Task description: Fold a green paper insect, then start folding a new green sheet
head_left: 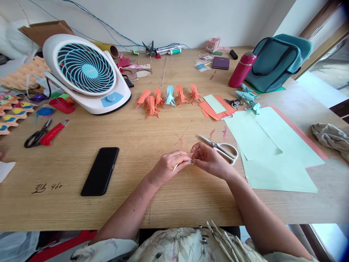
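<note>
My left hand [169, 164] is closed, its fingers pressed together on a small folded piece of pale green paper [175, 167]. Most of that paper is hidden behind the fingers. My right hand [209, 161] meets it from the other side, thumb and fingertips pinching the paper's right end. Just behind the right hand lie white-handled scissors [228, 150], with a thin paper scrap near the tips. Further back stand several orange folded paper insects [152, 106] and a light blue one [169, 96]. Pale green paper sheets [280, 174] spread out to the right.
A black phone [100, 171] lies to the left, with a red cutter [53, 133] and black scissors [34, 138] beyond it. A white fan [120, 98] stands at back left. At back right are a pink bottle [242, 70], a teal bag [272, 65] and orange paper [211, 112].
</note>
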The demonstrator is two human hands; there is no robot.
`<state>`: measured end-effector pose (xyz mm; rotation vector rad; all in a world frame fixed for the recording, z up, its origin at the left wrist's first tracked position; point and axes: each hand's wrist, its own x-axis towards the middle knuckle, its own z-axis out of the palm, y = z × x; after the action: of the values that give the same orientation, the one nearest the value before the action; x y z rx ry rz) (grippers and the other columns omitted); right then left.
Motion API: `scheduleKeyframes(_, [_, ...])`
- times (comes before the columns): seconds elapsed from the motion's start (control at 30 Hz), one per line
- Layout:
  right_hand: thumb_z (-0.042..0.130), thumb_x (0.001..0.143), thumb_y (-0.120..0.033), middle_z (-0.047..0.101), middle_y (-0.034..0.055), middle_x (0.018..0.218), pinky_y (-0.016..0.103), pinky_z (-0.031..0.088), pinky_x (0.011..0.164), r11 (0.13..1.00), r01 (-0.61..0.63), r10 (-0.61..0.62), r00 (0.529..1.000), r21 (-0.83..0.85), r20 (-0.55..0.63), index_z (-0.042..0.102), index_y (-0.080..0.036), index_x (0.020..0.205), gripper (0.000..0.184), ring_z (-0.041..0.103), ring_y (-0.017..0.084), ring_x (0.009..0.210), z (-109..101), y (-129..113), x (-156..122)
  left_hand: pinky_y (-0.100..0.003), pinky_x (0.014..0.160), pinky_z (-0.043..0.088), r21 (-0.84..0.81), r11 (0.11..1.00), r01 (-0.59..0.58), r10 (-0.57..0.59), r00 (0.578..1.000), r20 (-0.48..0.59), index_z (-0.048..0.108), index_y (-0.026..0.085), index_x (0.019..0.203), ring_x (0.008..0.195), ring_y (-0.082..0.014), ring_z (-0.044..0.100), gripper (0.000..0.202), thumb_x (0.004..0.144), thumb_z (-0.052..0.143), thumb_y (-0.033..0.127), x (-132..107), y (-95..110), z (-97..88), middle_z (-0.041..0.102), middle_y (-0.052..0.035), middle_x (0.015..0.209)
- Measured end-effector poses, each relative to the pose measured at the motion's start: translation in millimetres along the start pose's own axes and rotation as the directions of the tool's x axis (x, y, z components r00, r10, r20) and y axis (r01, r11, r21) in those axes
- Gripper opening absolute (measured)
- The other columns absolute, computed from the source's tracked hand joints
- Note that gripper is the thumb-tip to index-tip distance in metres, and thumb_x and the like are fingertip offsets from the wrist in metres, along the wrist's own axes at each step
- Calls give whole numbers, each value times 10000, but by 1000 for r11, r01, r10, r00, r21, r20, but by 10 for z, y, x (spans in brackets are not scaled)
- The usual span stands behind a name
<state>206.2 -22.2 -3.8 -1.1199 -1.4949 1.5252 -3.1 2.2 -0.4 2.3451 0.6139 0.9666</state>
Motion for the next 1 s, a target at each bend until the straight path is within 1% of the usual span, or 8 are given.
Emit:
scheduleKeyframes(0.17, [628, 865, -202, 589, -16, 811, 287, 406, 638, 998, 21, -23, 999, -65, -31, 510, -230, 1015, 193, 522, 135, 685, 12, -5, -4, -250, 844, 567, 5, 1000, -10, 10, 1000, -15, 672, 163, 982, 922, -146, 710, 85, 951, 594, 146, 6, -2, -5, 737, -66, 953])
scheduleKeyframes(0.27, [636, 872, -214, 577, -19, 793, 280, 381, 617, 1000, 17, -17, 1000, 20, 0, 506, -225, 1008, 189, 505, 130, 679, 16, 9, 13, -248, 843, 563, -21, 1000, -15, 14, 1000, -28, 672, 156, 971, 917, -147, 709, 74, 940, 609, 134, 11, -9, -5, 739, -69, 944])
scheduleKeyframes(0.4, [693, 848, -276, 570, -27, 762, 267, 350, 589, 986, -29, 24, 999, 163, 31, 494, -216, 957, 235, 498, 121, 666, 15, 17, 38, -247, 831, 561, -32, 999, -13, 11, 999, -38, 677, 162, 968, 901, -143, 710, 67, 932, 625, 141, 17, -15, 4, 748, -66, 951])
scheduleKeyframes(0.53, [714, 834, -311, 578, -35, 748, 257, 334, 570, 984, -49, 44, 998, 168, 37, 499, -220, 981, 276, 503, 118, 651, 2, -2, 31, -250, 816, 560, -65, 998, 7, -10, 999, -49, 690, 166, 941, 882, -145, 715, 65, 934, 626, 156, 21, -13, 13, 755, -62, 932])
scheduleKeyframes(0.63, [712, 837, -295, 603, -29, 754, 253, 343, 571, 989, -44, 34, 997, 142, 71, 505, -218, 1023, 288, 510, 118, 650, -15, -31, 20, -240, 802, 557, -104, 994, 26, -31, 999, -44, 700, 166, 922, 865, -141, 719, 56, 925, 644, 164, 24, -18, 4, 760, -57, 920])
scheduleKeyframes(0.73, [729, 827, -303, 631, -16, 761, 254, 357, 575, 988, -52, 37, 994, 147, 98, 519, -214, 1022, 299, 522, 121, 654, -27, -56, 18, -241, 793, 558, -148, 988, 43, -48, 998, -32, 711, 169, 914, 845, -142, 723, 63, 923, 653, 191, 27, -28, -18, 764, -57, 909])
scheduleKeyframes(0.87, [783, 785, -341, 646, -9, 769, 254, 367, 587, 964, -92, 65, 992, 249, 112, 530, -211, 956, 332, 533, 119, 657, -36, -71, 19, -251, 785, 561, -195, 980, 42, -46, 999, -15, 719, 168, 930, 841, -153, 722, 88, 926, 651, 223, 43, -19, -55, 761, -68, 905])
scheduleKeyframes(1.0, [813, 761, -326, 623, -26, 748, 248, 365, 604, 926, -154, 109, 983, 344, 148, 531, -205, 927, 348, 513, 107, 645, -43, -82, 10, -246, 774, 558, -208, 978, 13, -14, 1000, -5, 718, 165, 957, 835, -150, 711, 88, 920, 660, 219, 65, 11, -83, 750, -74, 902])
